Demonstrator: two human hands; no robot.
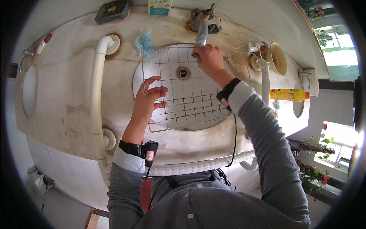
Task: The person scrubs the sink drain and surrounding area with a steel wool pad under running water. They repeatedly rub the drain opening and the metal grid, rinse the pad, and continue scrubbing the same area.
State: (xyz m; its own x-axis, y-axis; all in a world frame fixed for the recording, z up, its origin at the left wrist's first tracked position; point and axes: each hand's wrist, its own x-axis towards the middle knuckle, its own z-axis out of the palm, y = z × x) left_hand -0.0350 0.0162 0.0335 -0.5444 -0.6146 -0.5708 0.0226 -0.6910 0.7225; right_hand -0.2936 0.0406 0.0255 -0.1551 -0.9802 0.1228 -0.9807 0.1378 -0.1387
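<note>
A metal wire rack (pixel 186 107) lies across the white sink basin (pixel 171 114), below the faucet (pixel 202 34). My left hand (pixel 151 96) is at the rack's left edge, thumb and fingers spread around the side wire; whether it grips the wire is unclear. My right hand (pixel 210 58) is at the rack's far edge just under the spout, fingers curled on a small dark scrubber-like item (pixel 196 55), mostly hidden. The drain (pixel 183 73) shows through the wires. A light blue cloth or mask (pixel 144 43) lies at the basin's upper left rim.
White grab rails (pixel 97 86) stand left, right (pixel 265 83) and in front (pixel 200 165). A black soap tray (pixel 113 12), a carton (pixel 160 7), a yellow bottle (pixel 287 94) and a beige bowl (pixel 276 59) are on the counter. A black cable (pixel 235 137) hangs from my right wrist.
</note>
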